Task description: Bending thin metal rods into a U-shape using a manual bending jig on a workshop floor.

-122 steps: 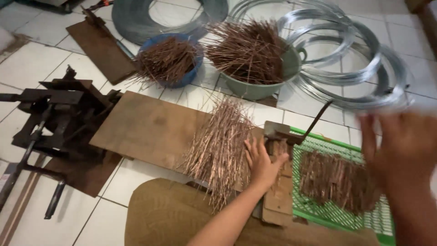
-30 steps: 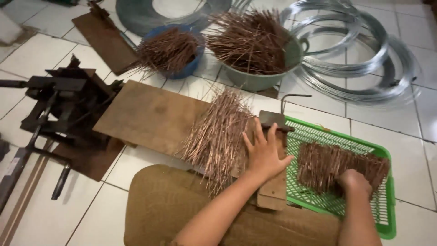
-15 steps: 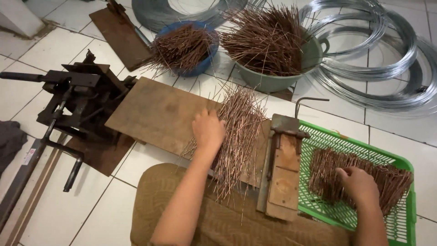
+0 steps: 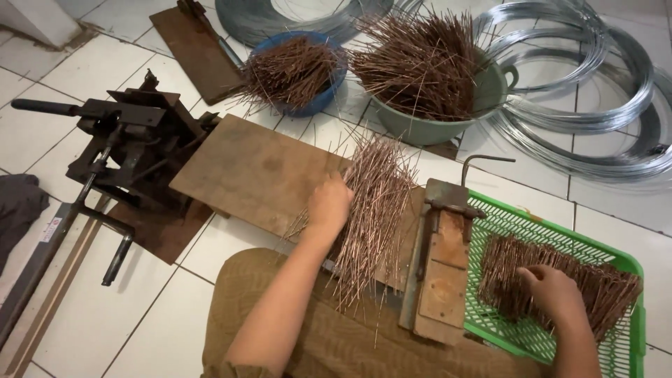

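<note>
My left hand (image 4: pixel 329 204) rests with curled fingers on a loose pile of thin copper-coloured wire rods (image 4: pixel 378 196) lying on a brown wooden board (image 4: pixel 252 168). My right hand (image 4: pixel 553 290) presses down on a bundle of short bent wire pieces (image 4: pixel 602 287) inside a green plastic basket (image 4: pixel 560 234). Between the two hands stands a small wooden and metal bending jig (image 4: pixel 441 259) with a crank handle.
A blue bowl (image 4: pixel 297 73) and a grey-green basin (image 4: pixel 434 77) hold more rods at the back. Coils of silver wire (image 4: pixel 581 77) lie on the tiled floor at the back right. A dark metal lever machine (image 4: pixel 133 147) stands at the left.
My left hand moved from the jig leftward onto the rod pile. My right hand came down into the basket and stays on the bent pieces. The view has shifted slightly.
</note>
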